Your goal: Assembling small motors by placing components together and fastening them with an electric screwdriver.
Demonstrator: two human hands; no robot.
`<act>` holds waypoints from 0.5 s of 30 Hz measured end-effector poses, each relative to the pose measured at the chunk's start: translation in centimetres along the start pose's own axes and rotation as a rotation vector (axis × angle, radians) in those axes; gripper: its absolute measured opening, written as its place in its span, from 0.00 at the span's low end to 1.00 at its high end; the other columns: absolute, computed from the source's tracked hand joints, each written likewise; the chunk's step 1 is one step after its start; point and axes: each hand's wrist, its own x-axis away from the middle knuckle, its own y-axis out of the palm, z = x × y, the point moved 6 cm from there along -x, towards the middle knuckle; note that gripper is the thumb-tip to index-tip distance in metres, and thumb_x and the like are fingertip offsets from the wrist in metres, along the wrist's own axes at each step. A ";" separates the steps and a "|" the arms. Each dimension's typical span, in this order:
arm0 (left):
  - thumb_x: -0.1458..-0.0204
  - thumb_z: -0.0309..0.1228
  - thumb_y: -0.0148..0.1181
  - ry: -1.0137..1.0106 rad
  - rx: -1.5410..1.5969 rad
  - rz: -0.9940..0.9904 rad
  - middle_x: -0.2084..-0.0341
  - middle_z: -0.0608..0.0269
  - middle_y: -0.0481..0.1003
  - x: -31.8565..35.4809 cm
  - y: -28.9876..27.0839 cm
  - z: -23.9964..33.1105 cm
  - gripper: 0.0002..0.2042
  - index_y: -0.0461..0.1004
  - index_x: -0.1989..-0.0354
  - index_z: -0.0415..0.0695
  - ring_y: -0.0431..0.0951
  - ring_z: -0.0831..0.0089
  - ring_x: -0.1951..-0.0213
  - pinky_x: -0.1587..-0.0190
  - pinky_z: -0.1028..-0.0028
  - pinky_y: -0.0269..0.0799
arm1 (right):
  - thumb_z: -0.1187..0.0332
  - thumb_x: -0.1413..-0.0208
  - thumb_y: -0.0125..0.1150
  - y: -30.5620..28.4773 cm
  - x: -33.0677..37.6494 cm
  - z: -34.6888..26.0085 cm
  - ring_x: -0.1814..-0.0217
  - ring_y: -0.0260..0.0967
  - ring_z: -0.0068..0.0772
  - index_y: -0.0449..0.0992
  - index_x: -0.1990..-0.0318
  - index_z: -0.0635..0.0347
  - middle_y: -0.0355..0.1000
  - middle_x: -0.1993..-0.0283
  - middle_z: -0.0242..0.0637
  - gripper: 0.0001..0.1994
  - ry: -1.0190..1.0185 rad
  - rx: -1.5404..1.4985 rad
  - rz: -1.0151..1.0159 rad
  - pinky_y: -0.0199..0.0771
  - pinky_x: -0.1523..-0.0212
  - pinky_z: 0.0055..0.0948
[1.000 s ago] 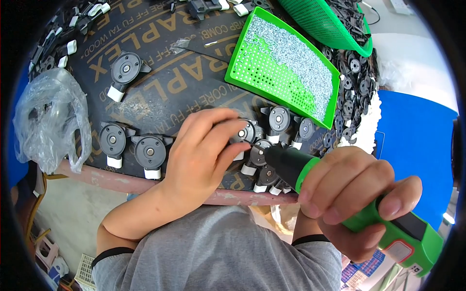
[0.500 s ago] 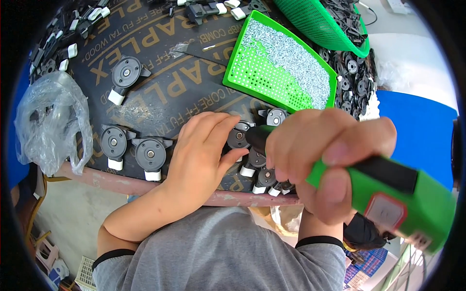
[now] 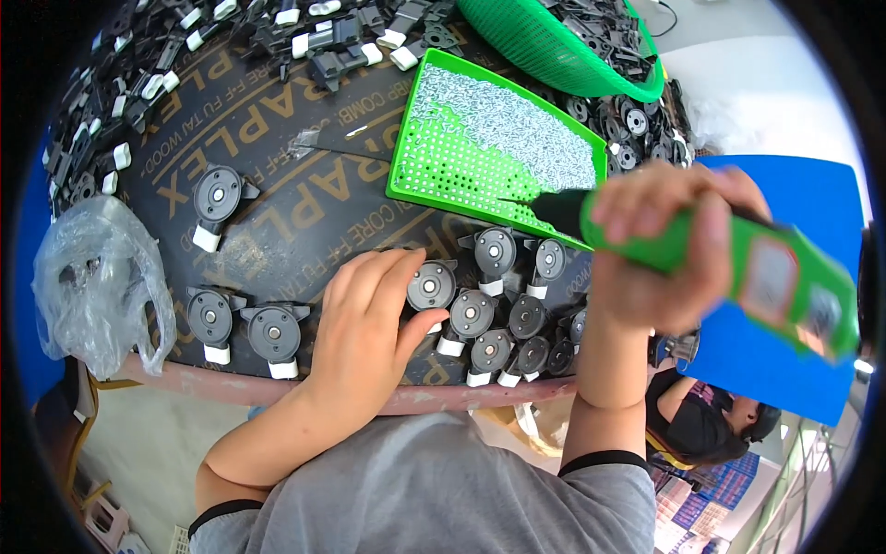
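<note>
My right hand (image 3: 664,235), blurred by motion, grips a green power screwdriver (image 3: 771,277). The tool's black nose (image 3: 560,210) points left, with its thin bit over the green perforated tray (image 3: 411,192) of small silvery screws (image 3: 517,120). On the black board, my left hand (image 3: 362,314) has its thumb and index finger around a round dark grey plastic part (image 3: 431,286) with a hole in its middle. To the right of it lie several similar round parts (image 3: 472,314), with white ends. More stand at left, including one part (image 3: 275,334) close to my left wrist.
A crumpled clear plastic bag (image 3: 101,286) sits at the left edge. Dark parts with white ends (image 3: 341,46) are heaped along the far side. Behind the tray leans a green mesh basket (image 3: 544,55) of dark parts. Another person (image 3: 706,411) is at lower right.
The screwdriver has lifted off the parts and swung up and right, its bit now over the screw tray. My left hand keeps its place at the same part. The whole view has shifted slightly.
</note>
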 end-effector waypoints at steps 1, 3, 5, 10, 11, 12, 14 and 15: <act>0.50 0.33 0.69 -0.011 0.006 0.000 0.49 0.50 0.72 0.0 0.1 -0.3 0.26 0.70 0.44 0.35 0.70 0.51 0.46 0.43 0.57 0.65 | 0.70 0.36 0.49 -0.3 0.0 1.6 0.79 0.63 0.31 0.63 0.50 0.58 0.64 0.77 0.38 0.10 0.021 -0.025 0.038 0.71 0.76 0.34; 0.50 0.33 0.69 -0.009 0.006 -0.009 0.49 0.50 0.72 -0.1 0.0 -0.1 0.27 0.69 0.43 0.36 0.70 0.51 0.46 0.43 0.57 0.65 | 0.74 0.36 0.50 -0.7 0.3 3.3 0.81 0.64 0.31 0.60 0.50 0.61 0.65 0.78 0.39 0.09 0.039 -0.040 0.082 0.72 0.76 0.34; 0.50 0.33 0.69 -0.014 0.003 -0.021 0.49 0.51 0.72 -0.3 0.1 -0.1 0.27 0.69 0.42 0.36 0.70 0.52 0.46 0.43 0.57 0.65 | 0.66 0.38 0.50 -0.7 0.5 3.6 0.82 0.61 0.31 0.64 0.52 0.55 0.62 0.79 0.37 0.10 -0.018 0.110 0.078 0.69 0.78 0.35; 0.51 0.33 0.70 -0.018 0.003 -0.025 0.48 0.52 0.72 -0.4 0.0 -0.1 0.28 0.69 0.41 0.38 0.70 0.53 0.46 0.44 0.58 0.65 | 0.66 0.38 0.50 -1.0 0.3 3.8 0.82 0.61 0.31 0.64 0.51 0.56 0.63 0.79 0.38 0.10 -0.004 0.110 0.083 0.69 0.78 0.35; 0.51 0.33 0.70 -0.018 0.004 -0.029 0.48 0.52 0.72 -0.4 0.1 -0.1 0.28 0.69 0.41 0.38 0.70 0.53 0.46 0.44 0.58 0.65 | 0.66 0.38 0.50 -1.0 0.2 3.7 0.82 0.61 0.31 0.64 0.51 0.55 0.63 0.79 0.38 0.10 -0.020 0.123 0.069 0.69 0.78 0.35; 0.51 0.33 0.70 -0.012 0.004 -0.023 0.48 0.52 0.72 -0.4 0.1 -0.1 0.28 0.69 0.41 0.38 0.70 0.53 0.46 0.44 0.58 0.65 | 0.66 0.38 0.50 -1.0 0.2 3.7 0.82 0.61 0.31 0.64 0.51 0.55 0.63 0.79 0.38 0.10 -0.036 0.137 0.054 0.69 0.78 0.35; 0.51 0.33 0.70 -0.009 0.005 -0.017 0.47 0.52 0.72 -0.3 0.1 -0.1 0.28 0.69 0.41 0.38 0.70 0.53 0.46 0.44 0.59 0.65 | 0.66 0.38 0.50 -1.1 0.2 3.6 0.82 0.61 0.31 0.64 0.51 0.55 0.63 0.79 0.38 0.10 -0.025 0.131 0.065 0.69 0.78 0.35; 0.51 0.33 0.70 -0.003 0.005 -0.018 0.47 0.52 0.72 -0.3 0.1 -0.1 0.29 0.68 0.41 0.38 0.70 0.53 0.46 0.44 0.59 0.64 | 0.66 0.38 0.50 -1.1 0.3 3.6 0.82 0.61 0.31 0.64 0.51 0.55 0.63 0.78 0.38 0.10 -0.016 0.124 0.072 0.69 0.78 0.35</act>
